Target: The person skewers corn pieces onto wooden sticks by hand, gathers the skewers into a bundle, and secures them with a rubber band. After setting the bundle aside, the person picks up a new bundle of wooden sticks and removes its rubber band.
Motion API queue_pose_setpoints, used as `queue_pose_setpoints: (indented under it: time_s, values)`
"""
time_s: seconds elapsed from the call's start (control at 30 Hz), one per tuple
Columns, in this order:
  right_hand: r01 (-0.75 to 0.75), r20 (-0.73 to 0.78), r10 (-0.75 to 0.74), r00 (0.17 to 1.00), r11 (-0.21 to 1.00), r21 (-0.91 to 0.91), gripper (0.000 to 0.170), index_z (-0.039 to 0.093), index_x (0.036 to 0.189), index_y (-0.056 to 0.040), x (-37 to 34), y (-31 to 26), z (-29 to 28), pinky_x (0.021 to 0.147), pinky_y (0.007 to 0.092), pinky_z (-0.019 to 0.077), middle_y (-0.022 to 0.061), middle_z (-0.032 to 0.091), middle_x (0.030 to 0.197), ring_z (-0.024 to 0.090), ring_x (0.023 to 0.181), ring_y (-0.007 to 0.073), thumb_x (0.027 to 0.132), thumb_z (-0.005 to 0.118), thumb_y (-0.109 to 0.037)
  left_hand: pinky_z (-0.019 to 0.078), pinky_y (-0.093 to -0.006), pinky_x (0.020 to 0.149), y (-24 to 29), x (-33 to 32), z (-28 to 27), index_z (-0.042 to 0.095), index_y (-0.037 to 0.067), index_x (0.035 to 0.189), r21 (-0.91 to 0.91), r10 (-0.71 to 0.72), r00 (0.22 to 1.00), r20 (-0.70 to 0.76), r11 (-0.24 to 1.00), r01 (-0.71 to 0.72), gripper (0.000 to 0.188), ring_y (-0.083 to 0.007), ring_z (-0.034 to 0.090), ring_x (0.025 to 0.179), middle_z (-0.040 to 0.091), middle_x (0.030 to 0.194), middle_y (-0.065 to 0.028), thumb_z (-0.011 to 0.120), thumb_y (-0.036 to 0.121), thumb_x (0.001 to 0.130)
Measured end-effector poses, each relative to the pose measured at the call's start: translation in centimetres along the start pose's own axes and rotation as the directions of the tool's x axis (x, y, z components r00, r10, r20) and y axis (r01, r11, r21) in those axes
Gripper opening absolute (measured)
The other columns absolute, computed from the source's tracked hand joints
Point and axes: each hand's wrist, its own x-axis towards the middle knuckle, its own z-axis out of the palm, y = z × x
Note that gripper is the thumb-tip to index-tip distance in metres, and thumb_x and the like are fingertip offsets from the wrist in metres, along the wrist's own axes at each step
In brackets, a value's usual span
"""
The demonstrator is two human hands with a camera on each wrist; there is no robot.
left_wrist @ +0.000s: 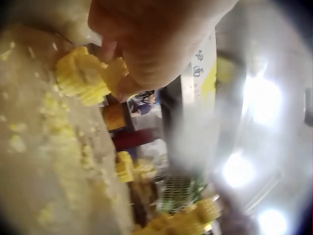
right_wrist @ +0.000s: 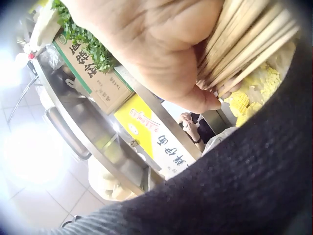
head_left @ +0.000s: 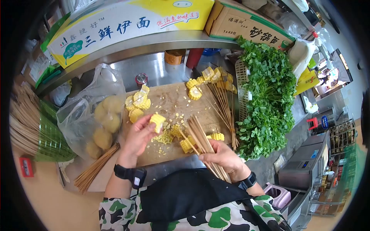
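Observation:
My left hand (head_left: 138,134) pinches a short piece of corn cob (head_left: 157,122) between thumb and fingers, above the cutting board (head_left: 154,156). In the left wrist view the fingers (left_wrist: 146,44) overlap the corn piece. A bundle of wooden skewers (head_left: 200,133) is gripped in my right hand (head_left: 224,157), slanting up over the board's front edge. One skewer (right_wrist: 259,61) stands apart from the bundle near the thumb in the right wrist view. Loose kernels (head_left: 165,136) lie mid-board. More corn pieces (head_left: 140,101) sit at the back left, and another corn piece (head_left: 187,145) lies beside the skewers.
Skewered corn (head_left: 210,74) lies at the back right of the board. A plastic bag of round yellow produce (head_left: 110,117) stands left, with loose skewers (head_left: 96,167) before it. Leafy greens (head_left: 266,96) fill a white basket on the right. A shelf with boxes (head_left: 127,27) spans the back.

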Motion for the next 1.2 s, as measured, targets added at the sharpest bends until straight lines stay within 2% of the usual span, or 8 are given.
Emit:
queue_pose_setpoints:
  time_s: [0.07, 0.2, 0.43, 0.63, 0.97, 1.07, 1.1, 1.2]
  values:
    - [-0.027, 0.019, 0.027, 0.999, 0.999, 0.033, 0.031, 0.056, 0.106, -0.0014, -0.1, -0.5, 0.6, 0.053, 0.0168, 0.0414, -0.0017, 0.056, 0.077, 0.052, 0.062, 0.0042, 0.078, 0.069, -0.005, 0.0542, -0.0316, 0.077, 0.4, -0.7, 1.7, 0.048, -0.002, 0.122, -0.133, -0.119, 0.991, 0.066, 0.983, 0.127, 0.035, -0.0174, 0.062, 0.089, 0.060, 0.105, -0.0099, 0.055, 0.012, 0.091]
    - [-0.053, 0.035, 0.052, 0.998, 0.998, 0.040, 0.031, 0.056, 0.105, -0.0023, -0.2, -0.4, 0.7, 0.053, 0.0161, 0.0407, -0.0017, 0.056, 0.075, 0.051, 0.060, 0.0040, 0.077, 0.070, -0.005, 0.0548, -0.0302, 0.077, 0.2, -1.0, 3.3, 0.051, -0.003, 0.119, -0.147, -0.161, 0.983, 0.089, 0.974, 0.173, 0.034, -0.0171, 0.062, 0.088, 0.060, 0.105, -0.0106, 0.057, 0.016, 0.090]
    - [-0.030, 0.036, 0.030, 0.999, 1.000, 0.005, 0.025, 0.056, 0.098, -0.0040, 0.1, 0.0, 0.6, 0.051, 0.0164, 0.0382, -0.0017, 0.056, 0.073, 0.049, 0.057, 0.0038, 0.077, 0.070, -0.005, 0.0541, -0.0269, 0.072, 0.7, -1.4, 4.1, 0.053, -0.004, 0.116, -0.109, -0.141, 0.988, 0.066, 0.983, 0.147, 0.034, -0.0152, 0.062, 0.082, 0.062, 0.099, -0.0098, 0.058, 0.017, 0.090]
    - [-0.024, 0.048, 0.025, 0.999, 1.000, -0.018, 0.024, 0.054, 0.097, -0.0042, 0.0, -0.1, 0.6, 0.049, 0.0169, 0.0376, -0.0019, 0.055, 0.073, 0.047, 0.055, 0.0039, 0.078, 0.070, -0.005, 0.0540, -0.0259, 0.070, 0.5, -1.4, 3.7, 0.053, -0.004, 0.115, -0.155, -0.159, 0.987, 0.038, 0.974, 0.163, 0.034, -0.0141, 0.062, 0.080, 0.062, 0.099, -0.0097, 0.060, 0.016, 0.089]
    - [-0.009, 0.030, 0.009, 1.000, 1.000, -0.006, 0.022, 0.055, 0.095, -0.0039, -0.2, -0.1, 1.1, 0.050, 0.0162, 0.0379, -0.0015, 0.055, 0.074, 0.048, 0.056, 0.0032, 0.078, 0.067, -0.002, 0.0473, -0.0214, 0.070, -0.4, -2.9, 5.6, 0.054, -0.004, 0.118, 0.056, -0.086, 0.996, -0.004, 0.995, 0.086, 0.039, -0.0086, 0.057, 0.076, 0.063, 0.093, -0.0053, 0.066, 0.010, 0.083]
    - [0.002, 0.030, -0.002, 1.000, 1.000, -0.009, 0.022, 0.055, 0.095, -0.0034, 0.0, -0.1, 1.1, 0.050, 0.0163, 0.0380, -0.0013, 0.056, 0.075, 0.049, 0.057, 0.0035, 0.077, 0.068, -0.003, 0.0468, -0.0210, 0.071, -1.1, -3.7, 6.5, 0.053, -0.004, 0.119, 0.178, -0.113, 0.993, 0.026, 0.978, 0.107, 0.042, -0.0072, 0.056, 0.076, 0.063, 0.093, -0.0044, 0.067, 0.011, 0.083]
    - [-0.006, 0.010, 0.006, 1.000, 1.000, -0.018, 0.023, 0.055, 0.095, -0.0032, -0.1, -0.3, 1.2, 0.050, 0.0165, 0.0382, -0.0011, 0.055, 0.075, 0.049, 0.057, 0.0038, 0.077, 0.068, -0.003, 0.0465, -0.0208, 0.071, -1.6, -3.7, 6.9, 0.053, -0.004, 0.120, 0.192, -0.145, 0.986, 0.081, 0.973, 0.128, 0.042, -0.0064, 0.055, 0.076, 0.062, 0.093, -0.0034, 0.067, 0.012, 0.083]
    - [-0.008, -0.037, 0.006, 0.999, 0.998, -0.056, 0.024, 0.054, 0.097, -0.0025, 0.0, -0.7, 1.2, 0.050, 0.0176, 0.0389, -0.0008, 0.055, 0.075, 0.049, 0.058, 0.0044, 0.078, 0.068, -0.003, 0.0463, -0.0208, 0.071, -1.5, -3.4, 7.3, 0.054, -0.004, 0.119, 0.181, -0.159, 0.983, 0.094, 0.973, 0.140, 0.042, -0.0057, 0.054, 0.078, 0.062, 0.093, -0.0018, 0.068, 0.013, 0.082]
